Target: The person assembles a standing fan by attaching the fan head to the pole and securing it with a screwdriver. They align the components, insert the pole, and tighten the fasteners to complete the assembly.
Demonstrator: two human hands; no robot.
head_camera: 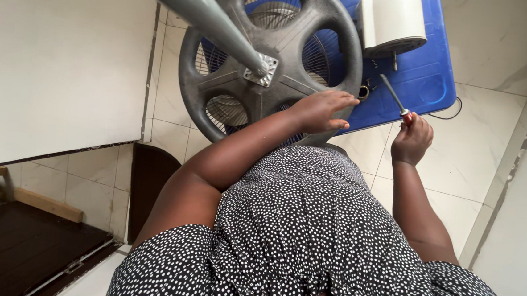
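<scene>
While the left hand (322,110) lies flat and unclenched on the rim of the round grey fan base (269,62), steadying it over the blue stool (432,79), the right hand (411,140) has its grip clenched round a red-handled screwdriver (395,98), tip raised toward the white motor housing (391,21).

Fan base (269,62): round, dark grey plastic, five broad spokes with open cut-outs between them. I see it tipped up on edge, its underside facing me, leaning over a blue plastic surface. A square metal plate with screws sits at its hub, where a grey pole joins and runs up and off to the upper left. Wire fan grille shows through the cut-outs.

Screwdriver (395,98): slim dark metal shaft, red handle. I note it angled up and to the left, tip pointing toward the base's right rim, handle end lowest, just right of the base.
</scene>
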